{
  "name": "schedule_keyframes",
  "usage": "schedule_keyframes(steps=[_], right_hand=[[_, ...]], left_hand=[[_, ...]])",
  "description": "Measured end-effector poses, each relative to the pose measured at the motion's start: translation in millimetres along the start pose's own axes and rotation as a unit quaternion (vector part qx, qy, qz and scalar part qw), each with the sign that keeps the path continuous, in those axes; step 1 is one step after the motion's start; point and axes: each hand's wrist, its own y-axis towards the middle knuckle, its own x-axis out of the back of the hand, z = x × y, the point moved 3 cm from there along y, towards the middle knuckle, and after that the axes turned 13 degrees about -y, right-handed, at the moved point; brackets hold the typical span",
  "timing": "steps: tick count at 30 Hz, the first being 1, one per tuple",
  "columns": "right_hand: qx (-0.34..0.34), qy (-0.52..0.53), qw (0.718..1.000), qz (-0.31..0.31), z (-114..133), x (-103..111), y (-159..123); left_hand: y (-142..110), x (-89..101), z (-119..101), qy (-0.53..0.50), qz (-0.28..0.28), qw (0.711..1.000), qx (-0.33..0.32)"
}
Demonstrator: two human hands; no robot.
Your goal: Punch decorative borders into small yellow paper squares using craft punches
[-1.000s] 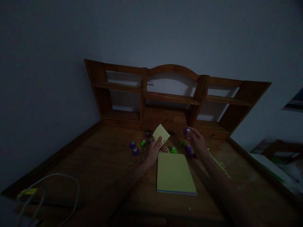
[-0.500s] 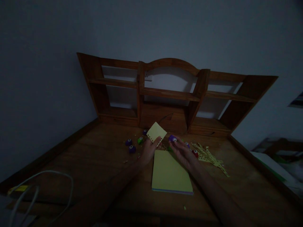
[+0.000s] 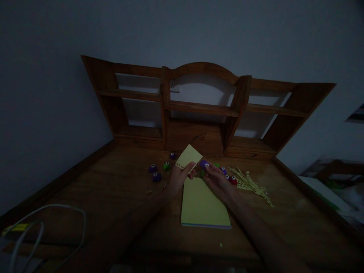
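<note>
My left hand (image 3: 176, 179) pinches a yellow piece of paper (image 3: 189, 154) between thumb and fingers. A row of dark holes runs along the paper's near edge. Just to the right, my right hand (image 3: 218, 182) grips a small purple craft punch (image 3: 203, 163) with a white button, apart from the paper. Below both hands lies a stack of coloured paper (image 3: 204, 204), yellow on top. Left of my left hand stand purple punches (image 3: 156, 177) and a green punch (image 3: 167, 166). A red punch (image 3: 233, 180) is beside my right hand.
Punched yellow strips (image 3: 253, 186) lie in a heap on the right of the wooden desk (image 3: 113, 189). Small paper scraps dot the surface. A wooden shelf (image 3: 199, 110) stands along the back. At the lower left hangs a white cable (image 3: 64, 206).
The camera view has shifted slightly. Both hands keep their holds, and the yellow paper has turned a little. The purple punch remains close to the paper's right side.
</note>
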Motion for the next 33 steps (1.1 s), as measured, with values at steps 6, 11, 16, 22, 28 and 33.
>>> schedule_keyframes(steps=[6, 11, 16, 22, 28, 33], right_hand=[[-0.007, -0.016, 1.0, -0.023, -0.1, -1.1, -2.1], [0.0, -0.03, 0.999, -0.011, 1.6, -5.8, -4.0], [-0.007, -0.026, 1.0, 0.002, -1.0, -6.1, -4.4], [-0.013, -0.026, 1.0, 0.001, 0.3, -6.3, -6.2], [-0.009, -0.027, 1.0, 0.0, 1.0, -7.1, -5.8], [-0.012, -0.032, 0.999, -0.012, 0.8, -5.7, -5.9]], left_hand=[[1.5, 4.1, 4.6, -0.011, -0.025, 1.0, 0.001], [0.7, 1.9, 4.5, 0.032, 0.008, 0.999, -0.004], [-0.8, 2.6, -1.2, 0.079, -0.017, 0.997, -0.009], [-0.2, 2.0, -2.7, 0.07, -0.014, 0.997, -0.009], [-0.7, 0.4, -5.0, 0.089, -0.003, 0.996, -0.012], [-3.3, -1.6, -8.3, 0.122, 0.014, 0.992, -0.019]])
